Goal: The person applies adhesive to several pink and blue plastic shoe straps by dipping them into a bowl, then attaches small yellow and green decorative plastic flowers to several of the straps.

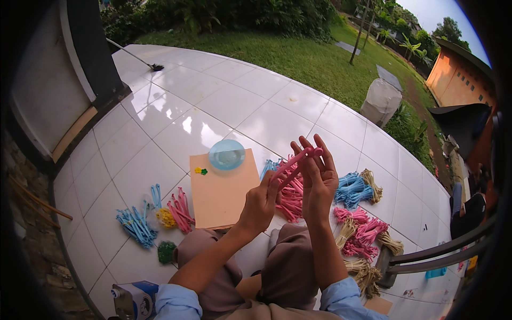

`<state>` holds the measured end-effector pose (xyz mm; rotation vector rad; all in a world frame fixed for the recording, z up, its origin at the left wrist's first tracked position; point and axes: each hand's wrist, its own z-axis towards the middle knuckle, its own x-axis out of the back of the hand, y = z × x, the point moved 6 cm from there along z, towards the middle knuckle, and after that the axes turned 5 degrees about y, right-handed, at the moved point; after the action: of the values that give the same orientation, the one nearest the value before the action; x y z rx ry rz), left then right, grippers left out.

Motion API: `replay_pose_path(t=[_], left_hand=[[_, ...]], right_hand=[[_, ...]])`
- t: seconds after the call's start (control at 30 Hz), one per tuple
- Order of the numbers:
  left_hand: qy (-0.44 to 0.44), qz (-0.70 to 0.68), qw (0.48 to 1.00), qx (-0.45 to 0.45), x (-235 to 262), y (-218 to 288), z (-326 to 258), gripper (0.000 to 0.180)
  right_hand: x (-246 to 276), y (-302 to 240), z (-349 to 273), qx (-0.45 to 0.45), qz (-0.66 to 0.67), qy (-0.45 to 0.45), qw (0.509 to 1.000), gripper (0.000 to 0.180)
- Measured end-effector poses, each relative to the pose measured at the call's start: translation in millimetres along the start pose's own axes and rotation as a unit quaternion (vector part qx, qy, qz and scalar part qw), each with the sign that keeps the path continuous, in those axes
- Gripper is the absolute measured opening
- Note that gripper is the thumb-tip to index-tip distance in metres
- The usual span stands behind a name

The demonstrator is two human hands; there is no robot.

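Pink plastic strips [292, 166], long and thin, are being pinched between your two hands just right of the tan cardboard sheet [220, 196] lying on the white tiled floor [213, 106]. Your left hand [260, 204] is gripping their lower ends, while your right hand [316, 178] is closing its fingers around the upper ends. A clear blue plastic bowl [226, 154] is sitting on the sheet's far edge. Left of the sheet, blue, yellow and pink strip bundles [154, 216] are lying; right of it, more pink, blue and straw-coloured bundles [358, 213] are spreading
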<state>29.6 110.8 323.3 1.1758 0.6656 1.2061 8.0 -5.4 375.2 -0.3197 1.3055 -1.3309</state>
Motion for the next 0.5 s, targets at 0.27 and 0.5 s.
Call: replay_pose_path(t=[0.27,0.5], left_hand=[[0.008,-0.222,0.975,0.034,-1,-6,8,0.051],[-0.126,-0.287,0.949,0.041,-15,-6,-7,0.053]], right_hand=[[-10,-17,-9,0.090,-0.094,0.025,0.991,0.056],[-24,-29,-19,0.119,-0.063,0.016,0.991,0.056]])
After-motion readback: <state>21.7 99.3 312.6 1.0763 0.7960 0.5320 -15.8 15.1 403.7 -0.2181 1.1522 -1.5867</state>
